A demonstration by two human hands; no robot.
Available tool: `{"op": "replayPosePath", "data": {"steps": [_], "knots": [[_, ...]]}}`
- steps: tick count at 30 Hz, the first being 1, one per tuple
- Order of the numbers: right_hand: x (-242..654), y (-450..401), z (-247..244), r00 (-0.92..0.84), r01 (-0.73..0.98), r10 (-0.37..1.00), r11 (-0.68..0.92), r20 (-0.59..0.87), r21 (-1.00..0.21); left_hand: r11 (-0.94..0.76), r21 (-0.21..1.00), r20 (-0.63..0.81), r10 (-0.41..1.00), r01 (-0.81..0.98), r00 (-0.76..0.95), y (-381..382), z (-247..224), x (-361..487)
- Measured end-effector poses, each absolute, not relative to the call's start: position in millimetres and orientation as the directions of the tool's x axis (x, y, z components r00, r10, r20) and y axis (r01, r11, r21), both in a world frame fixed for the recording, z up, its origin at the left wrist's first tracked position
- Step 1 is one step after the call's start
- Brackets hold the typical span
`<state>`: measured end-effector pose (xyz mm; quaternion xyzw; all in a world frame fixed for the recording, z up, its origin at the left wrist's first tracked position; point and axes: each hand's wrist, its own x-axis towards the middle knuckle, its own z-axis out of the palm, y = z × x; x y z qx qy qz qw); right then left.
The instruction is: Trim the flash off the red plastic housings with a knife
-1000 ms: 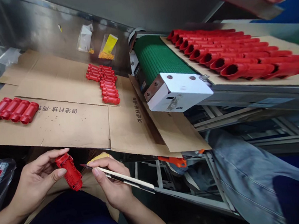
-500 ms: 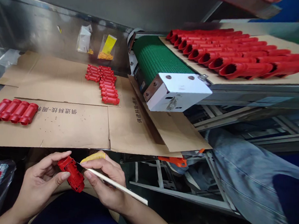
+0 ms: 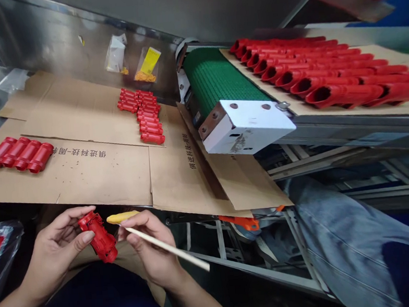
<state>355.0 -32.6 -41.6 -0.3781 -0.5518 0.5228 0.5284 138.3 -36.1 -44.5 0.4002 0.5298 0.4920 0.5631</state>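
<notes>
A red plastic part (image 3: 98,237) is pinched between the thumb and fingers of my left hand (image 3: 56,250), tilted in front of my lap. My right hand (image 3: 150,245), just right of the part and apart from it, grips a thin pale stick (image 3: 170,249) that points down to the right. A yellow covering (image 3: 122,217) shows at one finger of that hand. Four red parts (image 3: 19,154) lie side by side on the cardboard (image 3: 102,182) at left, and several more (image 3: 149,117) form a cluster farther back.
A green conveyor belt (image 3: 215,77) with a white end bracket (image 3: 248,125) stands right of the cardboard. Rows of red parts (image 3: 343,94) lie beyond it. A bagged bin (image 3: 12,244) is at left; a person's denim-clad leg (image 3: 350,241) is at right.
My right hand has moved slightly right, away from the red part, with the stick still in it. The view has shifted a little. My left hand keeps its hold.
</notes>
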Motion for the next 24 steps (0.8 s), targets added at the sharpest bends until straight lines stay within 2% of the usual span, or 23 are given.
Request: {"op": "replayPosePath", "data": {"steps": [3,7,9,12,13,15,17,18,19,21,24], "knots": [[362.2,-25.3,-45.1,-0.23,-0.379,0.971,-0.028,0.064,-0.925,0.254,0.937,-0.269,0.963,-0.239,-0.033,-33.2,-40.2,141.4],[366.3,-16.9,-48.3,-0.374,-0.522,0.927,-0.203,0.009,-0.828,0.303,0.89,-0.312,0.95,-0.34,0.032,-30.5,-37.0,146.1],[367.5,-16.9,-46.9,-0.511,-0.592,0.855,-0.277,0.087,-0.757,0.32,0.878,-0.322,0.945,-0.356,0.055,-31.3,-39.5,147.1],[372.6,-20.0,-41.1,-0.629,-0.701,0.665,-0.262,0.402,-0.663,0.31,0.889,-0.312,0.949,-0.337,0.052,-28.6,-41.7,144.5],[375.7,-21.2,-38.4,-0.634,-0.703,0.646,-0.252,0.425,-0.665,0.292,0.913,-0.292,0.955,-0.286,0.046,-23.8,-39.6,140.9],[383.7,-23.1,-33.4,-0.611,-0.644,0.737,-0.249,0.29,-0.723,0.206,0.976,-0.205,0.978,-0.065,0.019,-4.4,-28.1,126.0],[392.7,-24.3,-31.0,-0.506,-0.563,0.858,-0.253,0.087,-0.787,0.073,0.939,-0.076,0.997,0.336,-0.003,27.7,-6.1,97.7],[396.8,-24.7,-31.3,-0.468,-0.545,0.882,-0.239,0.056,-0.804,0.026,0.819,-0.014,1.0,0.573,-0.024,46.8,7.8,78.9],[400.1,-25.2,-32.7,-0.449,-0.532,0.892,-0.222,0.05,-0.817,0.025,0.601,0.037,0.998,0.798,-0.059,66.3,22.3,58.1],[403.9,-26.2,-37.7,-0.452,-0.511,0.89,-0.204,0.06,-0.835,0.117,0.407,0.081,0.983,0.906,-0.163,102.6,47.9,16.0],[402.3,-27.2,-45.7,-0.448,-0.51,0.89,-0.179,0.082,-0.841,0.239,0.253,0.071,0.962,0.938,-0.264,141.6,61.5,-28.6]]}}
